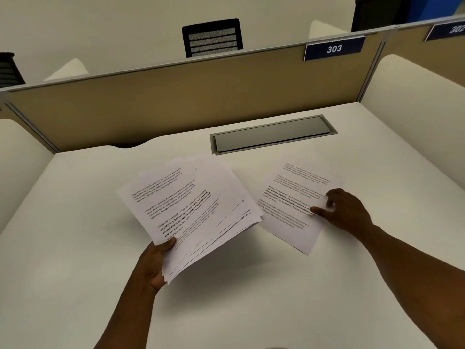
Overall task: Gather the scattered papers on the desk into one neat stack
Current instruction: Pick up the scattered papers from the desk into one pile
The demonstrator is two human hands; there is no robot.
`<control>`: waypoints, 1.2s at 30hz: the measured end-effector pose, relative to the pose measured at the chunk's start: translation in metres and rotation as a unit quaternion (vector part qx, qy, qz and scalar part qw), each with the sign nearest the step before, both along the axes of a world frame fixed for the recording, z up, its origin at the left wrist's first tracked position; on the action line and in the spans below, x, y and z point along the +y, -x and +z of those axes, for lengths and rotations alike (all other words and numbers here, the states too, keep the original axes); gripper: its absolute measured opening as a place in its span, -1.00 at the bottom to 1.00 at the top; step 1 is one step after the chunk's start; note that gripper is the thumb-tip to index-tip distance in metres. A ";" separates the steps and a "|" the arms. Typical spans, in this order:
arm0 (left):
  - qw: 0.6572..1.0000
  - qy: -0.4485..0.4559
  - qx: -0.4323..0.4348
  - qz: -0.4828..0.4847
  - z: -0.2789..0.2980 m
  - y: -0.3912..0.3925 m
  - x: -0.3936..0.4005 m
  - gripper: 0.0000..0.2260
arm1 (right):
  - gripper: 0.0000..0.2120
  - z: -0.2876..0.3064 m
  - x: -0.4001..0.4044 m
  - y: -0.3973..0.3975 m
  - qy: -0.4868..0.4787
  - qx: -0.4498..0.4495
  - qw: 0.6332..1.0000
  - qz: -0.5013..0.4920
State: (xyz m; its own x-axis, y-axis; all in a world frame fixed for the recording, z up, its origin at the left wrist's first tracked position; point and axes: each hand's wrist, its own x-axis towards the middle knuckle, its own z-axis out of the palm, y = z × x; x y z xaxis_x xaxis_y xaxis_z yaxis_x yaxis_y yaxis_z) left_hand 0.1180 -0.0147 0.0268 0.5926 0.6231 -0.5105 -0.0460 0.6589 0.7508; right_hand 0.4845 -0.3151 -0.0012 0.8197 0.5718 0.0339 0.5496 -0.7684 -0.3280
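On the desk [75, 248], right hand [347, 210] pinches a sheet [289, 210].

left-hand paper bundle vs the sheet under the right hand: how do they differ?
The bundle is many sheets, fanned with edges misaligned; the right sheet looks like a single page. The bundle is gripped at its near corner by the left hand and seems lifted off the desk; the right sheet lies on the desk, its edge pinched by the right hand. Both are white pages of printed text with bold lines.
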 end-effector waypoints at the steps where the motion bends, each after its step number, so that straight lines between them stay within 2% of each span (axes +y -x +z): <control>1: 1.000 0.001 -0.002 -0.002 0.000 0.000 0.000 -0.70 | -0.47 0.002 -0.002 -0.001 0.009 0.006 1.000 -0.008; 4: 1.000 0.009 -0.005 -0.009 0.000 -0.001 -0.001 -0.67 | -0.42 0.003 0.001 0.002 0.033 -0.010 0.998 -0.053; 7: 1.000 0.011 -0.001 -0.012 0.000 -0.002 -0.001 -0.62 | -0.38 0.012 0.016 0.017 0.042 -0.022 0.983 -0.175; 9: 1.000 0.002 0.008 -0.005 -0.001 -0.001 0.001 -0.57 | -0.24 0.019 0.027 0.025 0.029 0.067 0.962 -0.265; 12: 1.000 -0.013 0.019 -0.008 0.000 -0.001 0.003 -0.55 | -0.10 0.022 0.037 0.031 0.012 0.196 0.923 -0.330; 16: 0.998 -0.046 0.031 -0.016 0.002 -0.004 0.002 -0.75 | -0.11 0.017 0.045 0.020 0.027 0.270 0.900 -0.342; 18: 0.998 -0.047 0.034 -0.018 0.002 -0.005 0.001 -0.75 | -0.10 0.016 0.046 0.015 0.047 0.278 0.895 -0.347; 21: 0.998 -0.048 0.034 -0.015 0.003 -0.007 0.000 -0.74 | -0.08 0.025 0.047 0.019 0.084 0.244 0.899 -0.353; 26: 0.998 -0.047 0.032 -0.010 0.001 -0.008 -0.001 -0.73 | -0.09 0.024 0.051 0.016 0.042 0.278 0.884 -0.374; 28: 0.998 -0.047 0.026 -0.014 0.001 -0.007 -0.002 -0.73 | -0.15 0.022 0.050 0.015 0.019 0.279 0.891 -0.358; 29: 0.998 -0.050 0.022 -0.017 0.003 -0.007 -0.003 -0.72 | -0.24 0.023 0.048 0.017 0.011 0.272 0.896 -0.350; 33: 0.997 -0.079 0.019 -0.017 0.007 -0.005 0.000 -0.70 | -0.76 0.024 0.042 0.031 -0.102 0.203 0.931 -0.285; 36: 0.996 -0.091 0.003 -0.015 0.014 -0.007 0.002 -0.67 | -0.79 0.031 0.045 0.041 -0.193 0.179 0.945 -0.195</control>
